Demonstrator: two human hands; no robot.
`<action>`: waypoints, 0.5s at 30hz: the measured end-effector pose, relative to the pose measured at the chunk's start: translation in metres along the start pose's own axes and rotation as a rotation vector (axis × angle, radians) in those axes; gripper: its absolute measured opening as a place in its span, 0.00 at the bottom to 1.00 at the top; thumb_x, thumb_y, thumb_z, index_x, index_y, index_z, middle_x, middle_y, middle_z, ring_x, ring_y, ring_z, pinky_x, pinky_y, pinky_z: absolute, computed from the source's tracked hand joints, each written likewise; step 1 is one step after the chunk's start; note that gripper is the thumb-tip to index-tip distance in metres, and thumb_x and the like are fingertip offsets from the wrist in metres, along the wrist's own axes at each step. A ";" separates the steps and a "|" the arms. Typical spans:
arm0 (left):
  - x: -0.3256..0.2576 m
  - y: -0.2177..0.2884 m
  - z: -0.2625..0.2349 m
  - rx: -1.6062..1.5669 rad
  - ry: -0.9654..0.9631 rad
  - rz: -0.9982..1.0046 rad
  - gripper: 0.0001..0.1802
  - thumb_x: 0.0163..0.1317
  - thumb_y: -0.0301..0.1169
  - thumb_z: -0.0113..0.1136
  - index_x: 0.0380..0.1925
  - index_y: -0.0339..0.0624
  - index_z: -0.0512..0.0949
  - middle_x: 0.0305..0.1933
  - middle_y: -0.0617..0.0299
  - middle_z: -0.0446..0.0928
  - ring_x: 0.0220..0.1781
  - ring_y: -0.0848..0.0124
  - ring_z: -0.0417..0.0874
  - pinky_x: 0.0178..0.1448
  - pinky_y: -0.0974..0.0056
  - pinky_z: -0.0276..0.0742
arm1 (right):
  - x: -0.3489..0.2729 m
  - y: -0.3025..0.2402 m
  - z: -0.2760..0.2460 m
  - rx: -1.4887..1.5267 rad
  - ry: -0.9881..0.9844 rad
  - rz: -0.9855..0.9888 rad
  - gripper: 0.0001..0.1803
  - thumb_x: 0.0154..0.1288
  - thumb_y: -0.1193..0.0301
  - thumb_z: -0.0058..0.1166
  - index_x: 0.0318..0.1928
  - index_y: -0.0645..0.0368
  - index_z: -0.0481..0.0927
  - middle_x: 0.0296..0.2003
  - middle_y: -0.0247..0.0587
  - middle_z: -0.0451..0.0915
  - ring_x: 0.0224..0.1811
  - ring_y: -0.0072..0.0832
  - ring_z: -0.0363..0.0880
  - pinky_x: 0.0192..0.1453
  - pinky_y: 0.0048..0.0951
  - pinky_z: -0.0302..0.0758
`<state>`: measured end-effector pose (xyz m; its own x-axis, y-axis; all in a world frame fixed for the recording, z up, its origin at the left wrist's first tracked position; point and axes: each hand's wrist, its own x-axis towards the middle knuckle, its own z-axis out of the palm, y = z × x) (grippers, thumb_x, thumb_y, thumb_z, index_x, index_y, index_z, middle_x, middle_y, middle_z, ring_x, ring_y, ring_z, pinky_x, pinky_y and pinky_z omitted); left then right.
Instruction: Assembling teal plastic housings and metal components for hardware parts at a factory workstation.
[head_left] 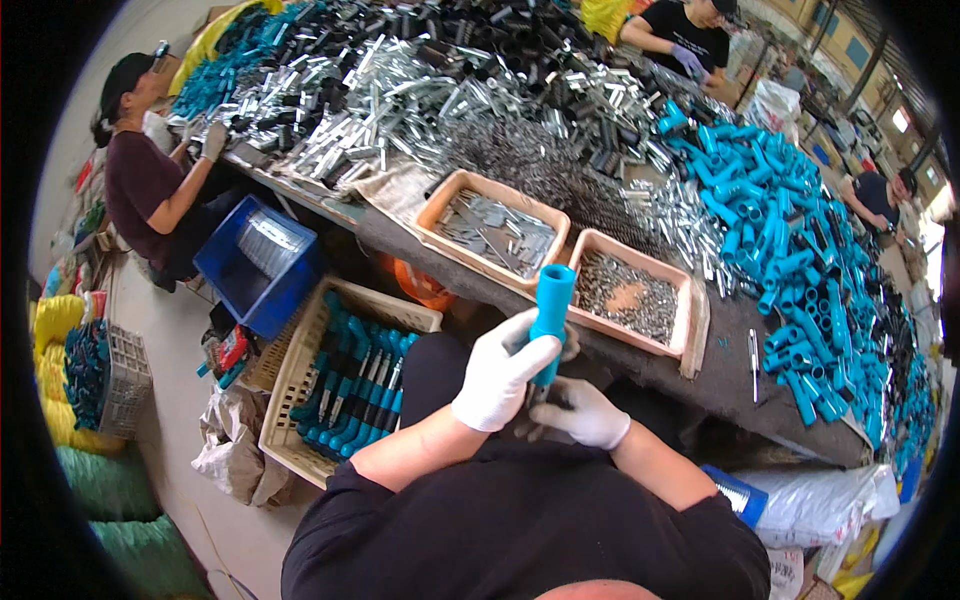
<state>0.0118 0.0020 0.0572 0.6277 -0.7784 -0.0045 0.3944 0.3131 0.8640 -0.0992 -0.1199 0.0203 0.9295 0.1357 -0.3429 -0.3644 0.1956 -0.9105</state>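
A teal plastic tubular handle stands nearly upright in front of my chest, its open round end on top. My left hand, in a white glove, is wrapped round its middle. Just below, my right hand, also gloved, has its fingers curled at the handle's lower end. A small dark piece shows by those fingertips, too hidden to name. Beyond the hands lie a pinkish tray of flat metal pieces and a second tray of small metal parts.
A cream crate of teal-and-black handled tools stands at my left, a blue bin behind it. The table carries heaped metal tubes, dark springs and teal handles. Co-workers sit around the table.
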 end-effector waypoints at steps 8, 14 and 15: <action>0.022 -0.002 -0.017 -0.136 0.173 0.111 0.19 0.66 0.31 0.50 0.53 0.30 0.71 0.50 0.56 0.76 0.49 0.70 0.78 0.54 0.64 0.74 | 0.017 -0.018 -0.015 -0.493 0.381 -0.175 0.18 0.61 0.67 0.61 0.47 0.66 0.77 0.29 0.44 0.81 0.24 0.26 0.79 0.32 0.27 0.76; 0.033 -0.007 -0.039 -0.398 0.090 -0.014 0.20 0.69 0.46 0.49 0.49 0.42 0.64 0.38 0.55 0.73 0.34 0.66 0.79 0.41 0.62 0.77 | 0.075 -0.120 -0.114 -0.848 0.506 -0.392 0.09 0.60 0.68 0.56 0.38 0.58 0.83 0.37 0.42 0.83 0.38 0.31 0.82 0.46 0.31 0.77; 0.032 -0.011 -0.043 -0.330 0.055 -0.036 0.22 0.68 0.51 0.49 0.48 0.43 0.65 0.35 0.56 0.71 0.31 0.66 0.77 0.37 0.62 0.77 | 0.097 -0.138 -0.146 -0.935 0.684 -0.473 0.10 0.61 0.68 0.56 0.40 0.58 0.83 0.37 0.42 0.83 0.39 0.31 0.82 0.47 0.29 0.76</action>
<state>0.0568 -0.0025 0.0260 0.6411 -0.7646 -0.0663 0.6072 0.4525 0.6531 0.0494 -0.2755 0.0790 0.8991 -0.3465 0.2676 -0.0683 -0.7148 -0.6960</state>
